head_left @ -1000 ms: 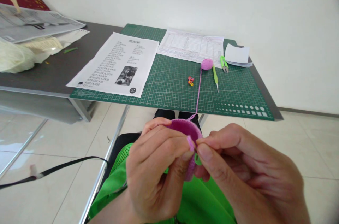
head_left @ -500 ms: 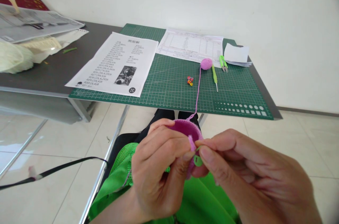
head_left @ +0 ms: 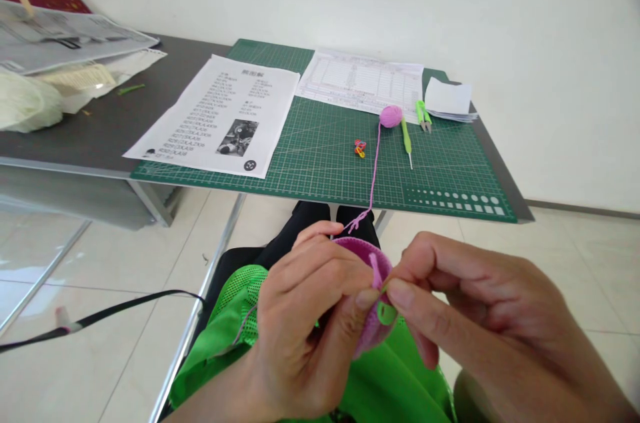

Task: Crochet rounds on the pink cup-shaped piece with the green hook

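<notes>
My left hand [head_left: 310, 316] is closed around a pink crochet piece [head_left: 373, 337], a hollow cup shape with its opening facing up and away. A short pink end sticks up at the rim by my left thumb. Thumb and index finger of my right hand [head_left: 475, 306] pinch a green stitch marker [head_left: 386, 313] at the edge of the crochet piece. Exactly how the marker passes through the stitches is hidden by my fingers. From the piece's far side, a pink yarn strand [head_left: 374, 173] runs over the table edge to a pink yarn ball [head_left: 391, 117].
On the green cutting mat [head_left: 320, 143] lie a green-handled crochet hook [head_left: 407, 139], green snips [head_left: 423, 117], several coloured stitch markers [head_left: 359, 148], a printed pattern sheet [head_left: 210, 123], a table form [head_left: 363, 83] and paper slips [head_left: 449, 99]. A pale yarn bundle [head_left: 27, 106] sits far left.
Both hands and the crochet piece have shifted slightly right and down. My left index finger has lifted at the yarn, and the right fingers now sit a little farther from the cup's middle.
</notes>
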### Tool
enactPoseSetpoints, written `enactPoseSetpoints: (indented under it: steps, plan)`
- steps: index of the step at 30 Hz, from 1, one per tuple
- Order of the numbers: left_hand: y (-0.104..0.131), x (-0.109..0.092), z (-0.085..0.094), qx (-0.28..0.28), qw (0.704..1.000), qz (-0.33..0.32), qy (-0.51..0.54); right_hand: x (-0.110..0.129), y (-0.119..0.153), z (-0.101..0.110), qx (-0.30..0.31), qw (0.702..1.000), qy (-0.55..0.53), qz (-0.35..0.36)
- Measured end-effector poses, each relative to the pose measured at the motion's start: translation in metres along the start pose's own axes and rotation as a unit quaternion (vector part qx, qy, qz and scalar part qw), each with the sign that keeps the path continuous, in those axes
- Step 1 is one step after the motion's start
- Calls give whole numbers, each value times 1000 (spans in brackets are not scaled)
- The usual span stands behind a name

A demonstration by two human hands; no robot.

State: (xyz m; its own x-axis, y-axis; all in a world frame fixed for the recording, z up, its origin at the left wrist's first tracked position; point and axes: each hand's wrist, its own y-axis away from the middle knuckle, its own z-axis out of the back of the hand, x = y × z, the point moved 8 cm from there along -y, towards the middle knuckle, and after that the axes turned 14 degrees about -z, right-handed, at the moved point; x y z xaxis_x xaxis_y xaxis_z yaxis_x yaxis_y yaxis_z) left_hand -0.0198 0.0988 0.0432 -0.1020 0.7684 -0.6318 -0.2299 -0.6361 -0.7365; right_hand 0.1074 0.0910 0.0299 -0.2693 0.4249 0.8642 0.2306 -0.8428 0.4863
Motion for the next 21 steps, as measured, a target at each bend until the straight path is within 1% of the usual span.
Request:
enactPoseSetpoints:
  steps: [2,5,9,11,12,14,18,21]
  plan:
    - [1,1,-1,14,1000,10,12,-5,-2,1,26,999,-34,-20]
    - [1,2,-3,33,999,18,34,-12,-7,-1,84,990,-96,-57]
    - [-1,3,-4,45,997,31,47,-16,-11,-7,165,963,-198,-80]
    - [-3,1,-5,50,997,23,50,-17,-12,-11,196,949,-233,-88]
    - [-3,1,-6,53,997,17,51,-17,-11,-12,203,944,-244,-90]
    - [-4,0,-6,54,997,6,54,-18,-10,-13,196,942,-254,-98]
    - [-4,1,-7,54,998,3,44,-22,-9,-9,160,949,-250,-110]
    - [-5,-1,-7,60,997,-3,42,-25,-7,-8,160,955,-222,-114]
